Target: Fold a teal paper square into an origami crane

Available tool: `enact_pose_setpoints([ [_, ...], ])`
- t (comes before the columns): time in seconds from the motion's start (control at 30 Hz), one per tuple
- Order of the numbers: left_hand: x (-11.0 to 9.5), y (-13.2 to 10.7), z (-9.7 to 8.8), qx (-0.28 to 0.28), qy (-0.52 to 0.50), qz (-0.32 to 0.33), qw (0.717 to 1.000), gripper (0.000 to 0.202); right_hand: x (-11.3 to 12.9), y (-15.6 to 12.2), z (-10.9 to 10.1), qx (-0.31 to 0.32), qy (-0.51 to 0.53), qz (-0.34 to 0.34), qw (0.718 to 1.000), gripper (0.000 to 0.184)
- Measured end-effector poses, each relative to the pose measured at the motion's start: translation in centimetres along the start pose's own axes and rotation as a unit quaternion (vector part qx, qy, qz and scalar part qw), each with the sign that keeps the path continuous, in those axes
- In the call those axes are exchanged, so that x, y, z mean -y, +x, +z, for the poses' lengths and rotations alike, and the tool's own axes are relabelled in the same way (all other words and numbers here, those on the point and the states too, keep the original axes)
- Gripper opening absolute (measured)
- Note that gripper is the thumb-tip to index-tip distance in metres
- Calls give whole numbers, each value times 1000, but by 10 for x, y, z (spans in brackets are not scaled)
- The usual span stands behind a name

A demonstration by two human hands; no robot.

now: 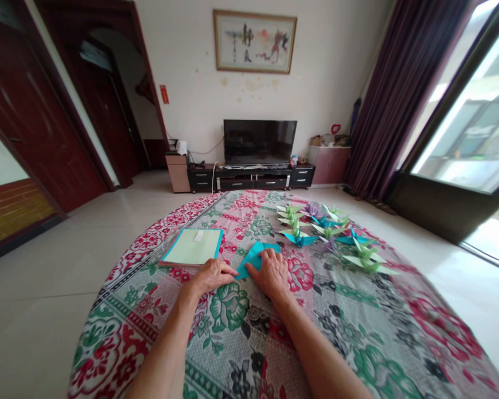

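Observation:
A folded sheet of blue origami paper lies on the cloth-covered table in front of me. The fingertips of my left hand close on its lower left corner, fingers pressed together. Over its right part rests my right hand, fingers bent and thumb on the paper, holding it down and hiding some of it. To the left, beside my left hand, sits a stack of square origami paper, pale green on top with blue edges below and a small white piece on it.
Several folded paper cranes in green, blue and purple stand at the right back of the round table, on a flowered tablecloth. Beyond the table are a television on a low cabinet and a dark curtain.

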State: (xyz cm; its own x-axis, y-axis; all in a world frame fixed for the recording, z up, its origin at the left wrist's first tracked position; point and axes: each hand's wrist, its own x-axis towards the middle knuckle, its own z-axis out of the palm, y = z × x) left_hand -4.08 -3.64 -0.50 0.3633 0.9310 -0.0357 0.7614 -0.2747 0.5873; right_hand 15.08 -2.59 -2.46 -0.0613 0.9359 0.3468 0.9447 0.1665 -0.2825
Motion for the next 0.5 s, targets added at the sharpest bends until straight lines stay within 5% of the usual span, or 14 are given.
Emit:
enact_pose_setpoints([
  [0.5, -23, 5, 9, -63, 70, -103, 990, 34, 0, 0, 1, -2, 1, -2, 1000, 42],
])
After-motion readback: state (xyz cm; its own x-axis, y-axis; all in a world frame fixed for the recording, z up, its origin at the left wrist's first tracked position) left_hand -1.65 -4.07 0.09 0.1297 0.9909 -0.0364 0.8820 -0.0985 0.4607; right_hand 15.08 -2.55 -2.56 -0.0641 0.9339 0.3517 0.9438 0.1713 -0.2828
